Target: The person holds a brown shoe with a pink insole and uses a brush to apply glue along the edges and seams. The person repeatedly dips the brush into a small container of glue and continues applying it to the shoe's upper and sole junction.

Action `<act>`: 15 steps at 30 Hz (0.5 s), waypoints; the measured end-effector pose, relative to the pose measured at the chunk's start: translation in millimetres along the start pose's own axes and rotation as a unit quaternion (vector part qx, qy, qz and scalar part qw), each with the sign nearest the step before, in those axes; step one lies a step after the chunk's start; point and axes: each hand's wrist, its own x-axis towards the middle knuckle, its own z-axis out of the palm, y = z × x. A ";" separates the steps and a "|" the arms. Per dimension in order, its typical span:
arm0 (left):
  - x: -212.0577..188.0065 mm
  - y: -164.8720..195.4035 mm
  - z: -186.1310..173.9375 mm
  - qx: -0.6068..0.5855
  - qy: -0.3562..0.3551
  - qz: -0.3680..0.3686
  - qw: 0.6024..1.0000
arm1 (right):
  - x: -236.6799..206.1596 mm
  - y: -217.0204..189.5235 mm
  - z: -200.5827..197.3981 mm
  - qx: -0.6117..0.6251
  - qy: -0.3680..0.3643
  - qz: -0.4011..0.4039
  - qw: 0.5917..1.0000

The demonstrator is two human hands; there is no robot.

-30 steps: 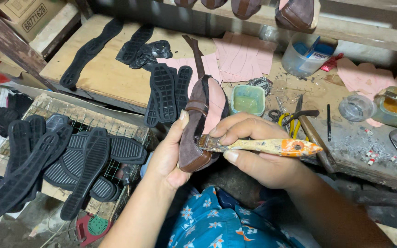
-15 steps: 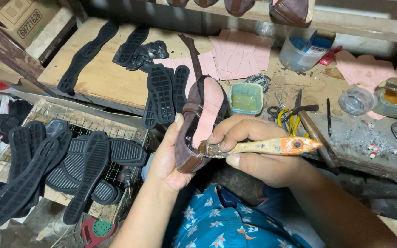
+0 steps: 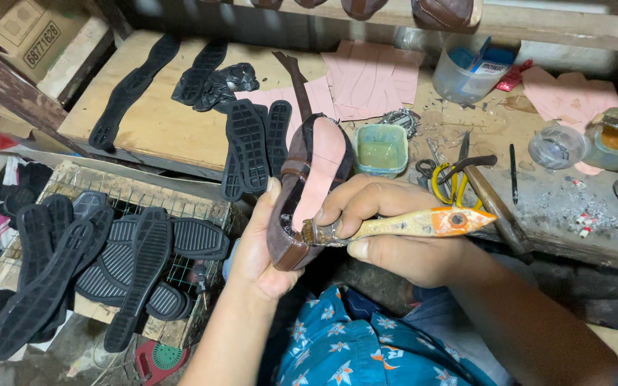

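Head view: brown shoe upper (image 3: 302, 207) w/ pink insole is cupped sole-up in left hand (image 3: 255, 243), over the lap, so heel end is exposed; glue brush (image 3: 395, 225) is gripped by right hand (image 3: 402, 236), bristles touching heel
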 end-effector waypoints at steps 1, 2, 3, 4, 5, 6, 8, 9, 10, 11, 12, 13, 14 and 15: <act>-0.1 -0.3 -1.1 0.003 0.008 0.004 1.000 | -0.4 -0.2 0.0 0.004 -0.001 0.001 1.000; -0.2 -0.4 -2.2 0.007 0.016 0.008 1.000 | -0.8 -0.7 -0.3 0.007 -0.001 0.002 1.000; -0.1 -0.4 -3.2 0.010 0.025 0.012 1.000 | -0.7 -0.9 -0.8 0.011 -0.002 0.003 1.000; -0.1 -0.6 -4.3 0.007 0.029 0.010 1.000 | -0.6 -1.1 -1.5 0.002 -0.008 -0.002 1.000; 0.1 -0.6 -5.2 0.004 0.033 0.007 0.999 | 0.2 -1.0 -2.9 -0.006 -0.013 -0.007 1.000; 0.1 -0.7 -6.0 0.000 0.037 0.005 0.999 | 1.0 -1.1 -4.3 -0.014 -0.019 -0.013 1.000; 0.8 -1.0 -6.6 0.001 0.048 0.003 0.999 | 1.6 -2.5 -6.7 -0.014 -0.025 -0.009 1.000; 1.0 -1.1 -6.6 0.001 0.054 0.003 0.999 | 1.4 -3.5 -7.5 -0.015 -0.027 -0.006 1.000; 0.9 -1.3 -6.4 -0.002 0.046 0.002 0.999 | 1.1 -4.4 -7.8 -0.026 -0.024 -0.005 0.999; 1.0 -1.5 -5.9 -0.005 0.039 0.001 0.999 | 0.8 -5.1 -8.1 -0.038 -0.021 -0.003 0.999; 0.9 -1.9 -5.4 -0.007 0.032 -0.001 0.999 | 0.3 -5.8 -8.0 -0.049 -0.017 -0.001 0.999; 0.9 -2.3 -4.7 -0.004 0.040 -0.004 0.999 | 0.6 -5.4 -7.5 -0.039 -0.017 -0.007 0.999; 1.0 -2.6 -4.1 -0.001 0.048 -0.006 0.999 | 1.3 -4.4 -6.7 -0.030 -0.016 -0.014 0.999; 1.2 -2.7 -3.7 0.003 0.055 -0.009 0.998 | 1.9 -3.5 -6.3 -0.020 -0.016 -0.021 0.999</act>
